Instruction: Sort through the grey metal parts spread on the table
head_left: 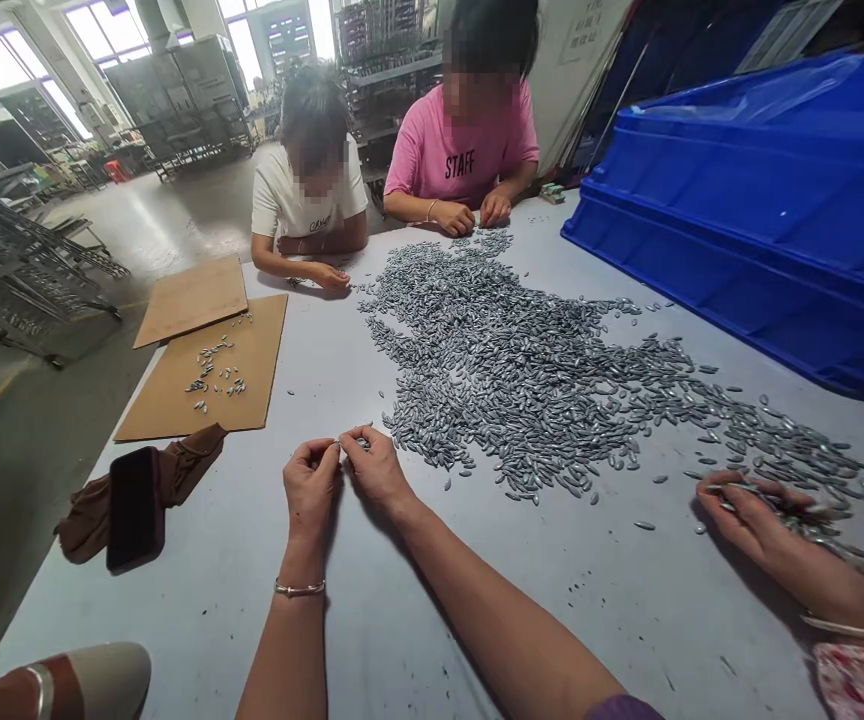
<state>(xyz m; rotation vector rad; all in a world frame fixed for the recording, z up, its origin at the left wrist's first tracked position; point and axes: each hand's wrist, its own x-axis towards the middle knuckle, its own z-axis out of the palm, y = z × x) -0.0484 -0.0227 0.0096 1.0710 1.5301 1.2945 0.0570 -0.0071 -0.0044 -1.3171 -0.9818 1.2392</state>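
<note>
Tabletop (207, 570) — hands (313, 490) (381, 472) meet near edge of silvery pile (507, 370).

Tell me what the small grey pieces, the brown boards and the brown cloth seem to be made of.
Pieces: probably metal, or plastic with a metallic coat; smooth grey, with bright glints.
Boards: likely cardboard or fibreboard; flat, matt brown, thin-edged.
Cloth: apparently fabric, matt and softly folded; the fibre can't be told.
</note>
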